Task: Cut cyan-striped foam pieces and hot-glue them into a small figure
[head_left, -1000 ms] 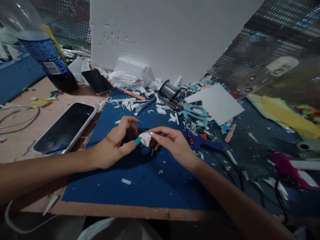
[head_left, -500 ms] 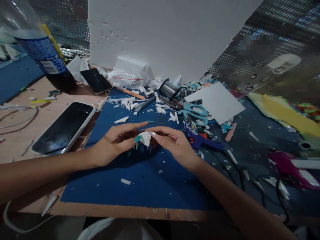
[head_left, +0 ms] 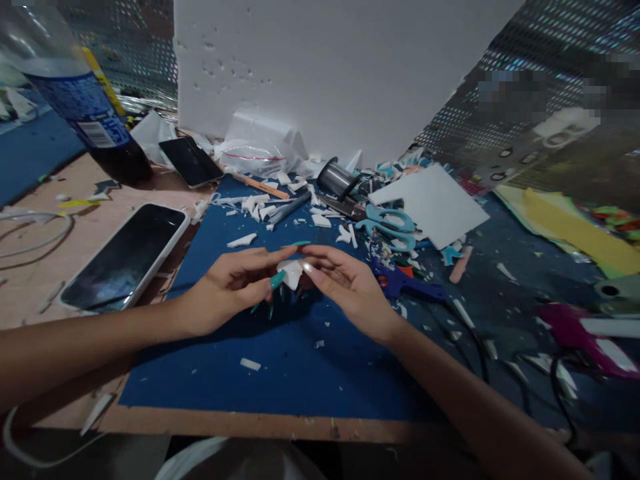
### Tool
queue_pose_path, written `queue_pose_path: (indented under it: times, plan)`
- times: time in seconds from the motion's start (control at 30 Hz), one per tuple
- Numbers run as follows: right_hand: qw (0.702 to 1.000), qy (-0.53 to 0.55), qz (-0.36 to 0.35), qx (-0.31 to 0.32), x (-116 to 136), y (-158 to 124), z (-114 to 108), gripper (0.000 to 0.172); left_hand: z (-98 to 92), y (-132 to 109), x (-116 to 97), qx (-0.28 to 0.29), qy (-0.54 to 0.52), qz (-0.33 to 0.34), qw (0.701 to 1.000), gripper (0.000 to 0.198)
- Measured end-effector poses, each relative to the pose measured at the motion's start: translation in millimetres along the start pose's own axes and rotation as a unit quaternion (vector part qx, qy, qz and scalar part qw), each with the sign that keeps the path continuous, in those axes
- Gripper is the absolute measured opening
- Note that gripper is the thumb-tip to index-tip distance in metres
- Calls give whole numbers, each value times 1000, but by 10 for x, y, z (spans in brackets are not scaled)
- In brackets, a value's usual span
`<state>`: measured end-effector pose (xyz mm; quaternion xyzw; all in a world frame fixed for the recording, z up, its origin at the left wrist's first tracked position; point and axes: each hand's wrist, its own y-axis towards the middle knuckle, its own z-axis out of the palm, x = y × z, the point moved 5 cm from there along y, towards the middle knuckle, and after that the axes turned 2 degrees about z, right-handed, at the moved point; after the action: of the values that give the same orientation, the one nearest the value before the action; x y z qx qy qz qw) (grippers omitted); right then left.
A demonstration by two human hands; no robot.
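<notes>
A small white piece with a notched edge [head_left: 290, 274], foam by its look, is pinched between my two hands above the blue mat [head_left: 280, 390]. My left hand [head_left: 235, 287] grips its left side, the thumb with a teal nail pressed on its face. From the right, my right hand [head_left: 350, 287] has its thumb on the piece's upper right edge. The index fingers of both hands meet behind the top. The lower fingers are partly hidden beneath. White scraps lie on the mat around my hands, among them a short strip [head_left: 251, 364].
Behind are blue-handled scissors [head_left: 387, 227], a spool [head_left: 338, 177], an orange cutter [head_left: 261, 187] and a white sheet [head_left: 435, 207]. Blue [head_left: 413, 285] and magenta [head_left: 585, 337] glue guns with cords lie right. A phone [head_left: 127, 257] and a soda bottle [head_left: 85, 100] are left; a white board [head_left: 320, 73] stands behind.
The white piece has turned slightly in my fingers. My right index finger has extended left to meet the left one above it. The surroundings stay as they were.
</notes>
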<state>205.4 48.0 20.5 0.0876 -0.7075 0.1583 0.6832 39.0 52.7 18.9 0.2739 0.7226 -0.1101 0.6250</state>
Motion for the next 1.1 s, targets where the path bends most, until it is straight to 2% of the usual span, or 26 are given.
queue_pose_path:
  times: [0.13,0.33,0.57,0.7,0.8,1.0,1.1]
  plan:
    - [1000,-1,8,0,8,-12,-2,30,-23,-5,-26,-14,42,27,999,40]
    - [998,56,9,6,21,-35,30,47,-63,-18,-77,-47,104,70,991,39]
    - [993,110,44,-6,6,-33,36,50,-61,-51,-106,-51,122,99,986,42]
    - [995,79,56,-18,37,-41,7,50,-67,-44,-113,-66,131,97,985,38]
    - [997,56,58,-15,64,-47,10,43,-66,-42,-97,-65,131,92,985,36]
    - [996,50,68,-20,40,-62,49,37,-29,-34,-31,-56,117,19,991,17]
    - [996,67,62,-12,20,-74,80,39,30,-21,-41,-28,143,21,989,26]
